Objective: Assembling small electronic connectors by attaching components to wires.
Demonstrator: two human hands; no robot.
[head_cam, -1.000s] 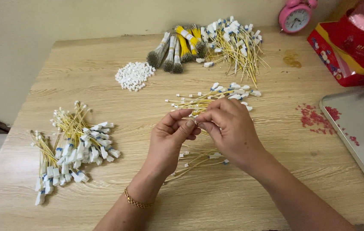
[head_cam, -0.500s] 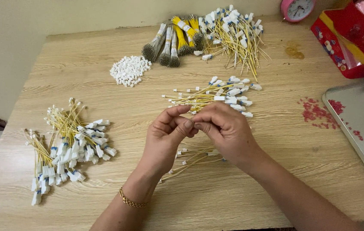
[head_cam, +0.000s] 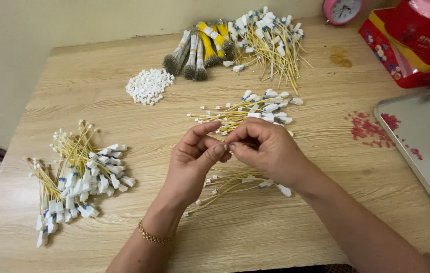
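A small piece, too tiny to make out, is sitting pinched between the fingertips of both hands above the middle of the table (head_cam: 124,91), just in front of a loose fan of yellow wires (head_cam: 247,112). The left hand (head_cam: 194,162) is pressing its thumb and forefinger tips against those of the right hand (head_cam: 265,149), so both are closing on the same spot and neither is nearer. A few wires (head_cam: 230,186) are lying under the wrists, their long axis running left-low to right-high, white connectors at the right end.

Further out, a heap of finished wires (head_cam: 76,174) is lying well to the left, a pile of white plugs (head_cam: 149,86) ahead-left, bundled wires (head_cam: 202,50) and more yellow ones (head_cam: 270,40) at the far edge.
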